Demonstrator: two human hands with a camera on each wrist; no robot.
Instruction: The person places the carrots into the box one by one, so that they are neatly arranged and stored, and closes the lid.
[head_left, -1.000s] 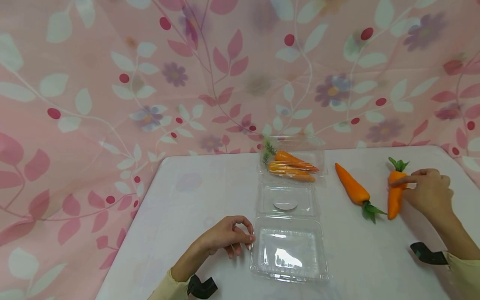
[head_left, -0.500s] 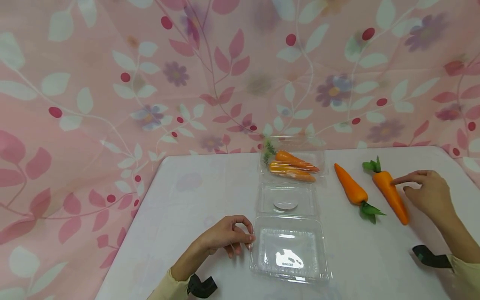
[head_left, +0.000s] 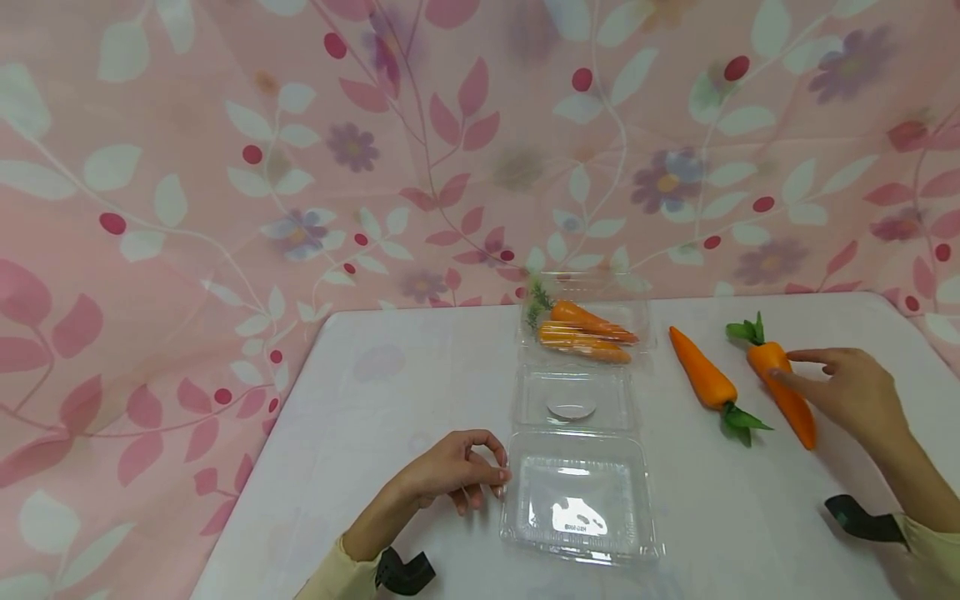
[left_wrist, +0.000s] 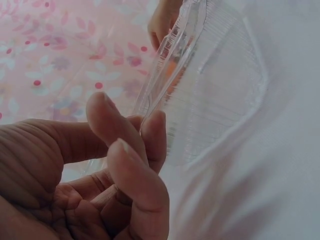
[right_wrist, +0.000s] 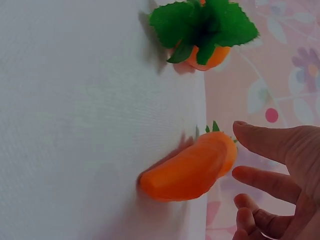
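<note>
Clear, glossy plast. seen in container [head_left: 577,483] at l. fingers [head_left: 489,477]; smooth, slightly shiny surf. shown by carrot [head_left: 795,416] nr r. fingers [head_left: 813,356]; bench [head_left: 420,392] below both covered w/ matt, cloth-like mat'l.

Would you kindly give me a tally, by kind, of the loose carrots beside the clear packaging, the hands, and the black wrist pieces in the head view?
Loose carrots: 2
Hands (left hand, right hand): 2
Black wrist pieces: 2
Total: 6
</note>
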